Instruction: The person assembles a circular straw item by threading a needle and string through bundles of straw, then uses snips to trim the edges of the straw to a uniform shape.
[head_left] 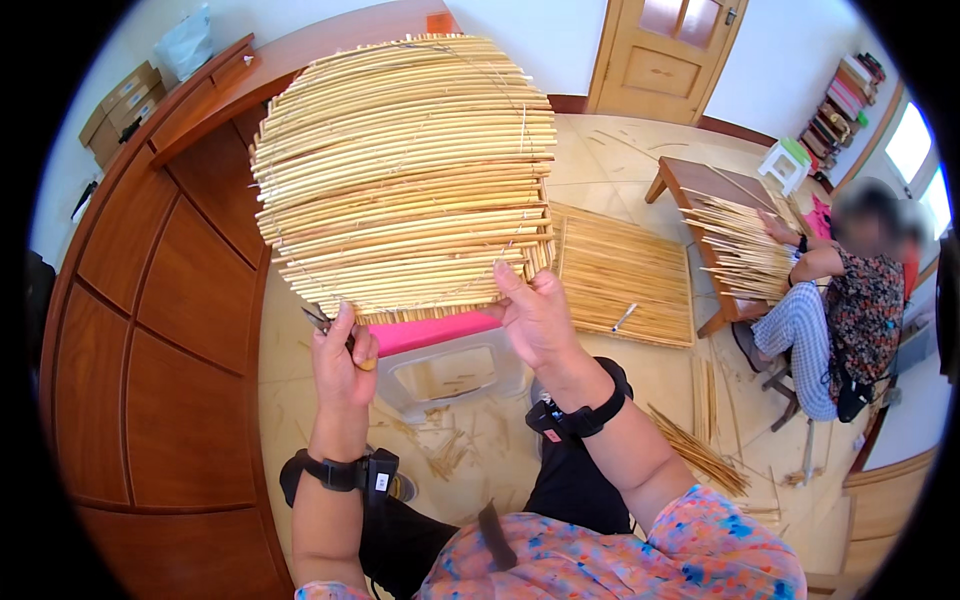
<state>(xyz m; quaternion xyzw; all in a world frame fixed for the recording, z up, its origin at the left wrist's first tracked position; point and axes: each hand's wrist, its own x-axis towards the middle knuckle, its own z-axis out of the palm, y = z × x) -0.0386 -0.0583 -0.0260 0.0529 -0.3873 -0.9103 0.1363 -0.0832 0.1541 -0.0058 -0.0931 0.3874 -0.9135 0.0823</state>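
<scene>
A roundish mat of pale yellow plant stalks, laid side by side and stitched with thread, is held up in front of me, tilted so its face shows. My left hand is closed on the mat's lower left edge, thumb on top. The same hand also holds a small tool with a dark blade and a light handle end; its exact kind is partly hidden by my fingers. At the lower right edge, my right hand pinches the mat between thumb and fingers. A second layer of stalks shows along the mat's right and lower rim.
Below the mat stands a clear plastic box with a pink top. A flat stalk panel and loose stalks lie on the floor. Wooden furniture flanks my left. At right, a seated person handles stalks on a low table.
</scene>
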